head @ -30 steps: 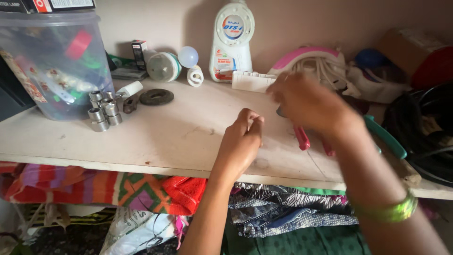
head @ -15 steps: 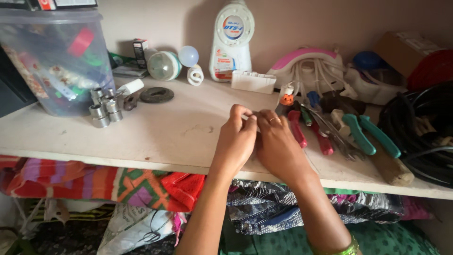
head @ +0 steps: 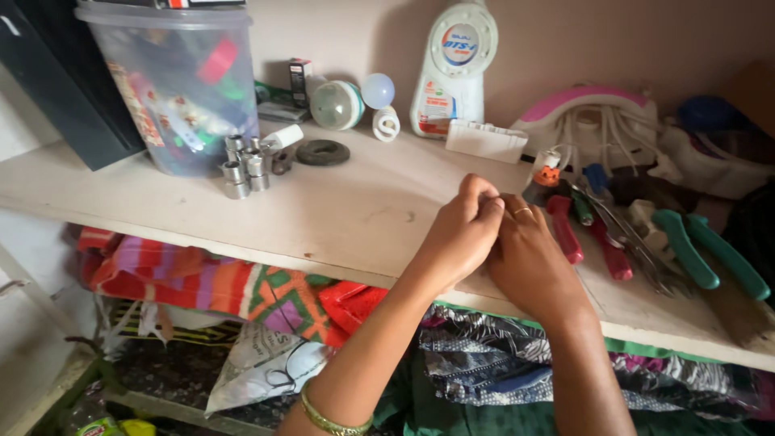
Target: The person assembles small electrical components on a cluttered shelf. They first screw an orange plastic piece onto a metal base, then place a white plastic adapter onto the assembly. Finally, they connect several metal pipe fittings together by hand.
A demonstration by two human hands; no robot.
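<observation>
My left hand (head: pixel 464 230) and my right hand (head: pixel 529 258) meet over the front of a pale wooden shelf (head: pixel 347 214). Their fingertips are pinched together at one spot. Whatever small thing sits between them is hidden by the fingers. A ring shows on a right-hand finger and a gold bangle (head: pixel 335 416) on my left wrist. Just right of the hands lie two red-handled screwdrivers (head: pixel 565 230), green-handled pliers (head: pixel 686 246) and other thin metal tools.
A clear plastic tub (head: pixel 178 89) of odds and ends stands at the back left, with several metal sockets (head: pixel 242 165) and a black ring (head: pixel 323 152) beside it. A white bottle (head: pixel 452 69), bulbs (head: pixel 378 90) and a pink-and-white appliance (head: pixel 593 121) line the wall. Colourful cloth (head: pixel 242 282) lies under the shelf.
My right hand came back from the tools on the right and joined my left hand. The left hand stayed in place, and the view moved closer.
</observation>
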